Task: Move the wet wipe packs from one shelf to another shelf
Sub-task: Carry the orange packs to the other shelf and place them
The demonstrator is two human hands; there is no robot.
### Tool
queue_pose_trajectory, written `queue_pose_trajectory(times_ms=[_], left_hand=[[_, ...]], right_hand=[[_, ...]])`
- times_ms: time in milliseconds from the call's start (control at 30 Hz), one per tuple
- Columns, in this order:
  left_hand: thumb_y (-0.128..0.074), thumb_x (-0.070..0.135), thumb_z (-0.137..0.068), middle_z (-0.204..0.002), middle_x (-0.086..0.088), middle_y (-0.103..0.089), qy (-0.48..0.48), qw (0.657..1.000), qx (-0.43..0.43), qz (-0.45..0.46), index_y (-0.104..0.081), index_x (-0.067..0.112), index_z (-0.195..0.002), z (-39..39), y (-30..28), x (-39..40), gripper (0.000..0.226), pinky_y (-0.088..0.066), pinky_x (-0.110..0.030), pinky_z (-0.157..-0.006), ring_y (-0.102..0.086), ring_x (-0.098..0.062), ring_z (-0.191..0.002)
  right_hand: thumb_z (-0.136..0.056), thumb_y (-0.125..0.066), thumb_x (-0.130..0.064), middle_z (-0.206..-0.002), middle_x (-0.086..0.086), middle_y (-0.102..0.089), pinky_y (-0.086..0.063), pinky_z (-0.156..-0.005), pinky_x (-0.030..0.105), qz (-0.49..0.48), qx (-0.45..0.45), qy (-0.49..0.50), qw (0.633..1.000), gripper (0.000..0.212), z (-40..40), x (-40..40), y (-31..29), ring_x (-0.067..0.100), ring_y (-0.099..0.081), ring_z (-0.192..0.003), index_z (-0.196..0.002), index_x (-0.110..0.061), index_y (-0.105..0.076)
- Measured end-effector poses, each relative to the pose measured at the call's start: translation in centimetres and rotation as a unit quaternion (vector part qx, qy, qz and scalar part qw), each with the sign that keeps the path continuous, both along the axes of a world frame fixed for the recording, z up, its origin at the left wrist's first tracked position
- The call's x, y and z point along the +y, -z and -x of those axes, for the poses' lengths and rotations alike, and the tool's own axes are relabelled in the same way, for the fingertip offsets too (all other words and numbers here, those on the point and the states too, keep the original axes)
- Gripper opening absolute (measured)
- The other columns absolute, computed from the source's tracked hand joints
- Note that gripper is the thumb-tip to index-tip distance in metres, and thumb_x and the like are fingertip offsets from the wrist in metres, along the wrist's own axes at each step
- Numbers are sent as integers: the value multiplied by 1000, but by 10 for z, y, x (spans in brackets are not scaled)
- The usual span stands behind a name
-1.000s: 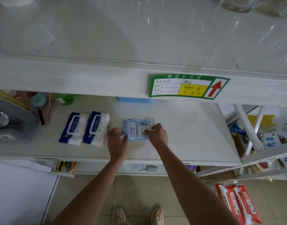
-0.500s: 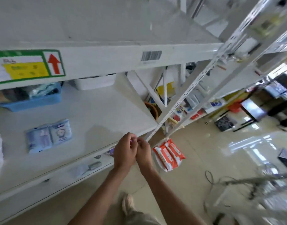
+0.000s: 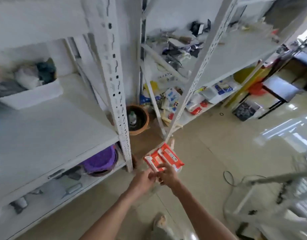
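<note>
Currently we reach both empty, loosely open hands, left hand (image 3: 143, 181) and right hand (image 3: 167, 175), toward the orange wipe packs (image 3: 163, 159) just above in the frame; their long axis runs upper left to lower right, the right hand nearer.

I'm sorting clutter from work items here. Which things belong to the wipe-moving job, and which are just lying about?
Job:
orange wet wipe packs
left hand
right hand
white shelf

Lying about:
purple basin
brown pot
white bin
floor cable

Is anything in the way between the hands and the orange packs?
Nothing visible is. The left hand and right hand are right next to the orange wipe packs, on the near side. Whether they touch or grip them is too blurry to tell.
</note>
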State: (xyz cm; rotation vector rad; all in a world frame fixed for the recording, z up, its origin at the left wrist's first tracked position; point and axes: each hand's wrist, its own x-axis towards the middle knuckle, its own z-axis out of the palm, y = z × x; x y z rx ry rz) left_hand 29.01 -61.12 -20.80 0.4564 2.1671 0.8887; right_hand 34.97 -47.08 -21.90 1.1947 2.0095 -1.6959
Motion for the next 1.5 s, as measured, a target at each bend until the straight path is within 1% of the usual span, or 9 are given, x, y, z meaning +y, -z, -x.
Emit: queue_pose_trajectory(times_ms=[200, 467, 600, 733, 900, 1100, 1300, 1433, 1500], left_hand=[[-57, 26, -97, -79, 2, -73, -84, 983, -164, 21, -68, 21, -89, -19, 28, 60, 15, -48, -25, -52, -65, -13, -58], [-57, 19, -70, -62, -12, -67, -229, 933, -269, 69, -62, 13, -71, 22, 135, 117, 8, -41, -27, -50, -59, -28, -56], [-57, 16, -77, -66, -11, -68, -297, 918, -248, 92, -61, 11, -80, 37, 183, 134, 7, -43, -25, -47, -57, -24, -54], [-63, 24, -74, -84, -8, -75, -342, 908, -190, 148, -62, 19, -91, 43, 250, 152, 19, -62, -41, -70, -72, -28, -71], [-79, 36, -75, -97, -8, -76, -376, 901, -147, 160, -69, 14, -99, 44, 295, 189, 34, -55, -32, -70, -74, -29, -84], [-84, 36, -78, -124, -15, -69, -470, 843, -208, 157, -54, 9, -120, 43, 324, 209, 58, -59, -42, -89, -70, -37, -108], [-82, 39, -83, -124, -15, -70, -471, 843, -200, 168, -49, 12, -112, 48, 338, 208, 51, -59, -43, -88, -71, -36, -107], [-81, 39, -84, -116, -10, -75, -461, 852, -193, 155, -66, 11, -111, 38, 331, 202, 41, -58, -37, -84, -74, -31, -98], [-84, 31, -82, -109, -9, -78, -497, 828, -240, 96, -71, 12, -104, 38, 320, 197, 31, -60, -34, -77, -75, -26, -85]], right_hand=[[-91, -58, 6, -68, 10, -52, -44, -40, 22, 53, -92, 5, 994, 23, 3, 88, 35, 16, -50, -44, -92, -16, -52], [-90, -44, -1, -64, 7, -63, -43, -44, 23, 2, -156, 10, 988, 24, 43, 182, 123, 22, -58, -49, -90, -24, -50], [-89, -52, -9, -57, 4, -65, -52, -44, 32, -35, -160, 3, 986, 22, 55, 211, 190, 22, -60, -46, -94, -30, -49], [-89, -65, -26, -104, 13, -70, -52, -75, 39, -142, -166, -98, 971, 28, 65, 235, 226, 34, -67, -98, -114, -23, -52], [-88, -72, -38, -139, 13, -50, -48, -105, 52, -195, -192, -208, 939, 69, 81, 251, 271, 34, -47, -132, -143, -12, -40], [-82, -74, -49, -138, 9, -55, -56, -97, 57, -159, -186, -210, 947, 80, 92, 239, 315, 33, -58, -124, -146, -18, -37], [-77, -77, -55, -122, 6, -57, -62, -88, 51, -187, -200, -230, 934, 74, 102, 239, 331, 28, -65, -110, -138, -20, -51], [-82, -79, -41, -121, 7, -62, -61, -84, 47, -186, -192, -218, 939, 60, 101, 240, 323, 28, -67, -104, -130, -16, -52], [-85, -78, -32, -120, 6, -66, -60, -75, 42, -136, -168, -176, 960, 52, 101, 237, 313, 25, -67, -93, -126, -16, -49]])
